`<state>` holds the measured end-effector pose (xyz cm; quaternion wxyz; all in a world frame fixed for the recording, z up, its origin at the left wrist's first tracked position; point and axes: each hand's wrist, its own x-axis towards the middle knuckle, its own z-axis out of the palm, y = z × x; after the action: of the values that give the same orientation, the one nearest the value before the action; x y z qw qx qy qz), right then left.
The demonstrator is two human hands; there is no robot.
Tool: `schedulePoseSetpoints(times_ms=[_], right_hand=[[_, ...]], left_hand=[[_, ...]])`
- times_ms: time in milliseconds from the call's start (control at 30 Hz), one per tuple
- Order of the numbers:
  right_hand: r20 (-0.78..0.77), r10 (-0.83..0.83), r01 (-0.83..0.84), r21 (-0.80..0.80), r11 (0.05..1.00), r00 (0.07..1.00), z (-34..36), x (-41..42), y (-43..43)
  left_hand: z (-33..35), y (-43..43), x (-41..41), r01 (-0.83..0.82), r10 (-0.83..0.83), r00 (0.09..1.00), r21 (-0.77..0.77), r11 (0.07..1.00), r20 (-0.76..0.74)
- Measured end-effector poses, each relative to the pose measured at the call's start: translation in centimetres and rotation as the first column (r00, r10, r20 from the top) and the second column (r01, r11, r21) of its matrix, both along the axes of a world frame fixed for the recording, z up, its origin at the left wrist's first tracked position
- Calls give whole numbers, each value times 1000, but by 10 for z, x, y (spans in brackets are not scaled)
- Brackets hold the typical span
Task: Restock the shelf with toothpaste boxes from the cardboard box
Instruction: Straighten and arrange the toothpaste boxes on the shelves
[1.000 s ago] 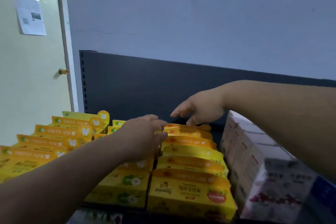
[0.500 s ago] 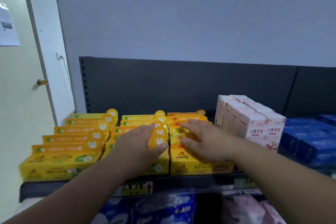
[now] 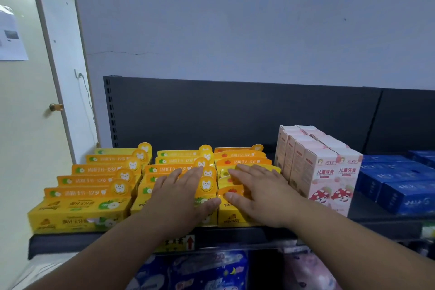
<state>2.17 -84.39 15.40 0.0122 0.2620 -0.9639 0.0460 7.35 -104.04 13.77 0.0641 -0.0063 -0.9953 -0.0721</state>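
Still: left hand [image 3: 181, 198], right hand [image 3: 256, 195] flat on toothpaste boxes [image 3: 244, 161], unmoved.

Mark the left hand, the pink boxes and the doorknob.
left hand [image 3: 181, 196]: head view, back of the hand.
pink boxes [image 3: 326, 178]: head view, front face of the nearest box.
doorknob [image 3: 54, 107]: head view, the knob itself.
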Motion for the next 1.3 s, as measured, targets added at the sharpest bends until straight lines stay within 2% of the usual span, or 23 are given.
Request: schedulePoseSetpoints(times_ms=[167,300,433,533,733,800,867,967,1067,1167,1300], right_hand=[[-5,1,-2,-43,999,1000,8,-9,-1],[-52,-38,32,-106,994,998,20,-19,-3],[55,-99,106,-134,985,994,28,-29,-7],[132,-69,85,-125,988,989,23,-29,-9],[127,-38,59,-164,985,991,18,-26,-8],[101,-49,65,-162,985,994,18,-25,-6],[24,-69,72,-163,984,997,17,-21,-2],[-62,-93,83,-148,986,994,11,-6,4],[-59,-122,113,-147,983,991,3,8,9],[-57,-155,145,-156,977,986,-1,20,19],[-8,-173,170,-135,976,985,-10,33,25]], left_hand=[[23,-2,-11,-24,23,999,30,999,43],[43,-7,-34,-53,51,999,129,990,19],[54,-15,-50,-68,54,996,230,971,68],[55,-13,-49,-64,30,989,230,971,147],[53,-6,-47,-25,-11,984,196,980,180],[53,-8,-49,-38,5,989,221,975,149],[51,-9,-47,-49,37,998,254,966,53],[44,5,-35,41,-29,996,144,989,-86],[28,28,-23,165,-163,985,17,986,-58],[14,31,-17,197,-201,979,-72,978,-44],[1,27,-10,223,-243,964,-173,959,-105]])
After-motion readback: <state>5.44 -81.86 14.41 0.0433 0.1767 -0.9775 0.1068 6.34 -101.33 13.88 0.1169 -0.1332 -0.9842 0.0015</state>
